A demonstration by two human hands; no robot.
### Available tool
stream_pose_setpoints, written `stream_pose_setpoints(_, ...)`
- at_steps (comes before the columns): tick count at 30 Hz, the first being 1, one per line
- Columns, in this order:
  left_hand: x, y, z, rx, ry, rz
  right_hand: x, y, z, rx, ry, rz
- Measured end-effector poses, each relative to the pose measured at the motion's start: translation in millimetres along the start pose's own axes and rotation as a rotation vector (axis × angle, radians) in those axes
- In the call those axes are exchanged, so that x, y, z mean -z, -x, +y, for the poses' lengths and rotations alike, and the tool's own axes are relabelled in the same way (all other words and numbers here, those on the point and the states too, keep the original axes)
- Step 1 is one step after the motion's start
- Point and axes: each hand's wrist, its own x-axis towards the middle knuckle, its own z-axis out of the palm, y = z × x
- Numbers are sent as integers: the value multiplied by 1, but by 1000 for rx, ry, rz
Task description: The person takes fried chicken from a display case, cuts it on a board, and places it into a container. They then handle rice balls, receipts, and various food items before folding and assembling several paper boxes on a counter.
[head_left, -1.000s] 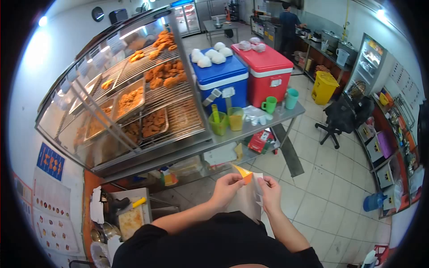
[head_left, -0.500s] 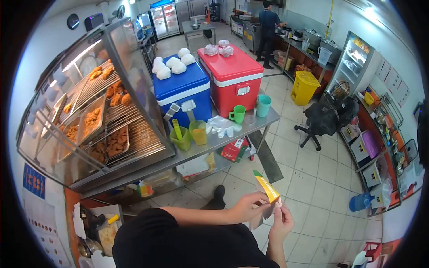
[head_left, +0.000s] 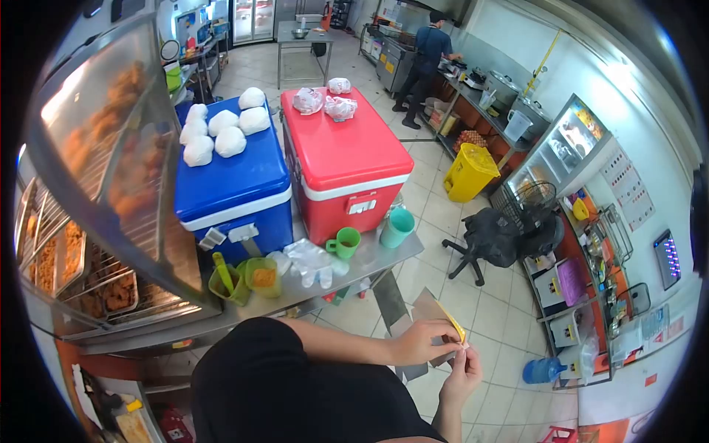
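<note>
My left hand (head_left: 425, 342) pinches a thin folding cardboard food box (head_left: 424, 304), yellow on its printed side and plain grey-brown on the inside. Thumb and fingertips of my right hand (head_left: 462, 369) close on the same carton's near corner, just beside the left fingers. Its panels stand partly spread, with one hanging below the left hand. Both hands are in the air past the near edge of the steel table (head_left: 295, 299).
On the table stand a blue cooler (head_left: 244, 181) topped with white wrapped bundles, a red cooler (head_left: 347, 140), a green mug (head_left: 344, 242) and plastic gloves (head_left: 314, 262). A glass food warmer (head_left: 111, 170) is at left. A person (head_left: 425, 63) works at the back counter.
The carton has turned, so its yellow printed face now shows only as a thin edge and the plain inside faces me. My view has shifted closer to the coolers.
</note>
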Motion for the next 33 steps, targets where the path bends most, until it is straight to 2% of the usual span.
stream_pose_setpoints(5,11,-60,-32,-33,75,-118,-5,-59,8,-69,-26,86)
stream_pose_setpoints(7,13,-81,-51,155,196,-175,-2,-82,11,-29,-37,33)
stream_pose_setpoints(8,17,-94,-56,297,318,-212,0,-94,17,-14,56,8)
stream_pose_setpoints(9,19,-103,-66,296,322,-239,-4,-105,14,-12,57,35)
stream_pose_setpoints(11,24,-120,-84,294,434,-109,-19,-130,6,-92,-88,-21)
stream_pose_setpoints(13,28,-130,-93,280,422,-71,-31,-155,16,-84,-168,-26)
stream_pose_setpoints(15,29,-133,-104,217,386,97,-42,-179,15,-9,-195,-156)
stream_pose_setpoints(16,28,-133,-108,218,386,108,-42,-191,17,-12,-193,-167)
stream_pose_setpoints(18,25,-137,-104,204,300,302,-40,-218,27,296,114,-343)
stream_pose_setpoints(19,19,-139,-99,216,293,314,-37,-232,36,284,107,-355)
stream_pose_setpoints(21,2,-144,-83,156,33,445,-31,-261,50,252,0,-419)
stream_pose_setpoints(22,-10,-141,-77,145,-198,550,-28,-276,48,246,-10,-431)
stream_pose_setpoints(24,-27,-131,-74,-15,-718,768,-18,-300,49,175,-103,-488)
stream_pose_setpoints(26,-49,-117,-80,-84,-879,1121,-11,-311,66,160,-116,-554)
stream_pose_setpoints(28,-63,-114,-82,-126,-888,1310,-3,-321,87,192,-139,-707)
stream_pose_setpoints(29,-68,-97,-80,-16,-886,1223,-5,-321,95,233,-173,-822)
stream_pose_setpoints(30,-75,-79,-79,102,-892,1136,-12,-318,97,235,-190,-825)
stream_pose_setpoints(31,-90,-67,-76,123,-918,1141,-17,-305,99,241,-225,-925)
stream_pose_setpoints(33,-115,-46,-70,154,-856,1432,-19,-282,93,247,-292,-1060)
